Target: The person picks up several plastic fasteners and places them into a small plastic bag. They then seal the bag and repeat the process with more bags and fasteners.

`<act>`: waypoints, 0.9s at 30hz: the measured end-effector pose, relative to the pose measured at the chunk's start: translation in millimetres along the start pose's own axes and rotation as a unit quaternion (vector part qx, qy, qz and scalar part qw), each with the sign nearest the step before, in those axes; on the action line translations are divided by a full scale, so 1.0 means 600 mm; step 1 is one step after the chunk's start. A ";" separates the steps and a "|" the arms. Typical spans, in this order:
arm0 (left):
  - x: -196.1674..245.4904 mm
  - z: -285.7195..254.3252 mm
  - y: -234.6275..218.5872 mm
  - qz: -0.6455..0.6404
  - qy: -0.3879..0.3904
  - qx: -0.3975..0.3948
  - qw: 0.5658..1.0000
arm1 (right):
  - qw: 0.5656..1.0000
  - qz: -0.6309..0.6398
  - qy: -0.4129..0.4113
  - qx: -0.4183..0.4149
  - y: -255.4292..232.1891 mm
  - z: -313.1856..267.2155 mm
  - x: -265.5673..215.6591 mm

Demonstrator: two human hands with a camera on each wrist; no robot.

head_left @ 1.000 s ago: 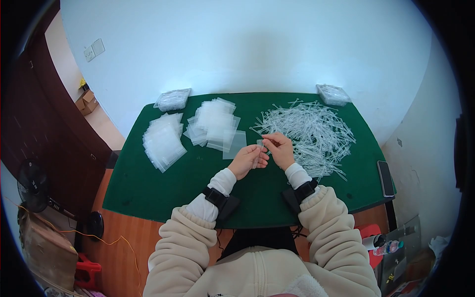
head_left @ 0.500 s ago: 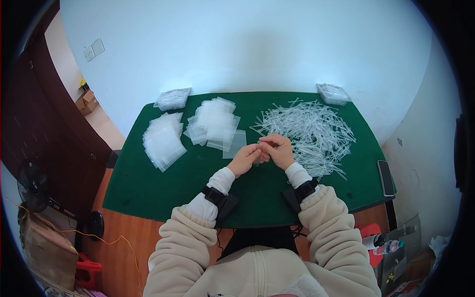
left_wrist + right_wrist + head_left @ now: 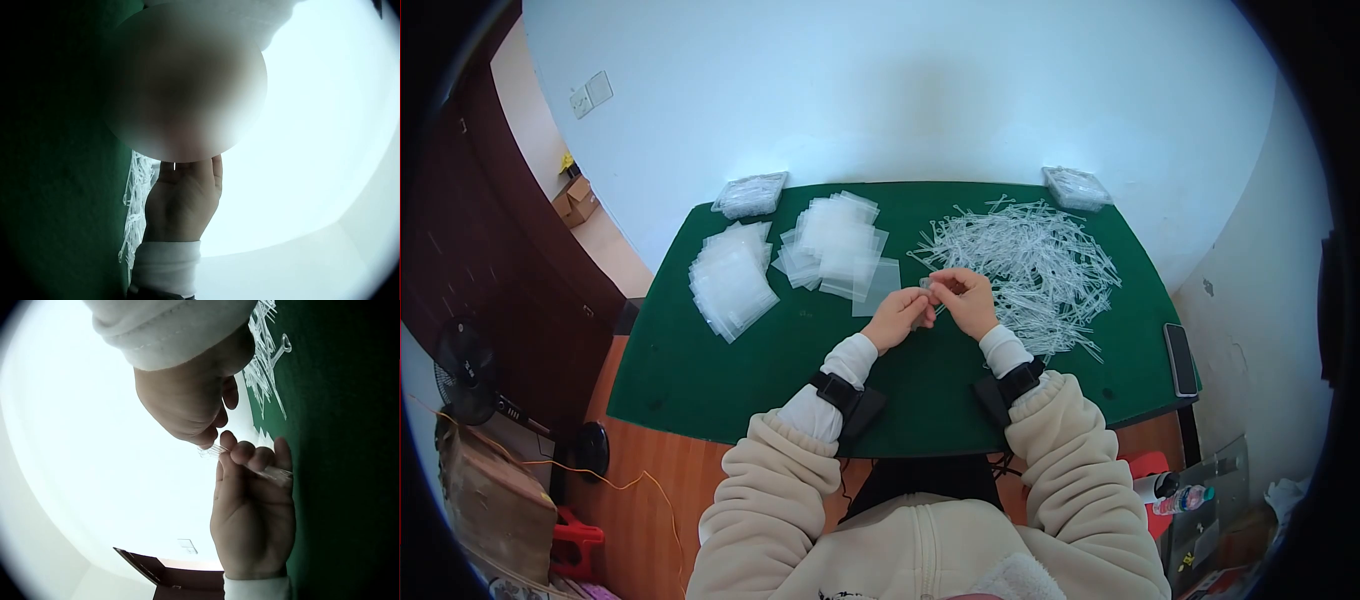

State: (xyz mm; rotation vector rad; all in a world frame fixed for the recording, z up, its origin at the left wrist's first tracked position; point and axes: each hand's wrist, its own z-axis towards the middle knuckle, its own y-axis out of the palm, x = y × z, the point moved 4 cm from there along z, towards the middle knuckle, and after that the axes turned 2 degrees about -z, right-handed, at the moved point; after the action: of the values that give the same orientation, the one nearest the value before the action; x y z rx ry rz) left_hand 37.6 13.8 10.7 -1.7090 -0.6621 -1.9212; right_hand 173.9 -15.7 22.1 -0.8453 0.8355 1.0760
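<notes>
In the head view both hands meet over the table, left of a big pile of thin clear plastic sticks [image 3: 1030, 260] with looped ends. My left hand [image 3: 897, 318] has its fingers curled round a small bundle of clear plastic sticks [image 3: 275, 474], best seen in the right wrist view. At the bundle's upper end, my right hand [image 3: 965, 302] pinches with thumb and fingertips. A blurred disc hides the left hand in the left wrist view, while the right hand [image 3: 181, 203] shows below it.
Two fanned stacks of clear zip bags, a left stack [image 3: 732, 280] and a middle stack [image 3: 835, 240], lie on the green table [image 3: 730, 390]. Filled clear packs stand at the back left [image 3: 750, 195] and back right [image 3: 1077, 188]. A phone [image 3: 1180, 360] lies by the right edge.
The hands stay together with small finger movements. A stick that poked out past the right fingertips a second ago no longer shows there. The head view has shifted slightly.
</notes>
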 end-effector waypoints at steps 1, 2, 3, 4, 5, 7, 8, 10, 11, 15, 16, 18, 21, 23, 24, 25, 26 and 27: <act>-0.004 0.002 0.000 -0.001 -0.001 0.000 1.000 | 1.000 0.000 0.001 0.000 0.001 0.000 0.000; -0.005 0.003 -0.001 -0.026 0.002 0.011 1.000 | 1.000 0.014 0.000 0.004 0.001 0.000 -0.001; -0.005 0.004 -0.002 -0.051 0.004 0.021 0.998 | 1.000 0.027 -0.001 0.007 0.002 0.000 -0.001; -0.006 0.004 -0.003 -0.077 0.007 0.031 0.997 | 0.999 0.041 -0.002 0.011 0.002 0.000 -0.001; -0.006 0.004 -0.003 -0.077 0.007 0.032 0.997 | 0.999 0.041 -0.002 0.011 0.002 0.000 -0.001; -0.008 0.005 -0.002 -0.122 -0.003 0.021 0.992 | 0.999 0.048 -0.005 0.009 0.002 0.001 -0.001; -0.008 0.005 -0.001 -0.144 -0.007 0.015 0.989 | 0.999 0.052 -0.008 0.008 0.002 0.001 -0.002; -0.008 0.005 0.000 -0.149 -0.010 0.013 0.989 | 0.998 0.056 -0.008 0.009 0.002 0.001 -0.003; -0.008 0.004 0.001 -0.155 -0.013 0.010 0.988 | 0.998 0.060 -0.008 0.010 0.002 0.000 -0.004; -0.007 0.004 0.001 -0.166 -0.027 0.003 0.986 | 0.998 0.056 -0.019 0.008 0.003 0.000 -0.010; -0.008 0.004 0.001 -0.170 -0.032 0.001 0.985 | 0.998 0.052 -0.025 0.006 0.003 0.000 -0.011; -0.008 0.003 0.002 -0.176 -0.031 0.002 0.984 | 0.998 0.058 -0.021 0.005 0.003 0.000 -0.009; -0.006 0.003 0.003 -0.187 -0.030 0.003 0.982 | 0.997 0.070 -0.013 0.004 0.003 0.002 -0.002; -0.006 0.003 0.002 -0.189 -0.034 0.009 0.981 | 0.997 0.073 -0.020 0.007 0.005 0.003 -0.001; -0.006 0.003 0.001 -0.190 -0.036 0.012 0.981 | 0.997 0.075 -0.023 0.008 0.005 0.003 -0.001; -0.005 0.002 0.001 -0.191 -0.036 0.012 0.981 | 0.997 0.075 -0.022 0.008 0.003 0.004 -0.001; -0.004 0.002 -0.004 -0.183 -0.029 0.031 0.982 | 0.999 0.010 -0.016 0.026 -0.004 0.004 0.000; -0.003 0.003 -0.009 -0.175 -0.022 0.051 0.983 | 0.997 -0.055 -0.009 0.043 -0.010 0.005 -0.006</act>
State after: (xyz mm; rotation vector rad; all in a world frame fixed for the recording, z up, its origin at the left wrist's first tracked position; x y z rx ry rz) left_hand 35.6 18.8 9.1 -1.6609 -1.1233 -2.0398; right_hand 179.3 -16.1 27.7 -0.7980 0.8049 0.9426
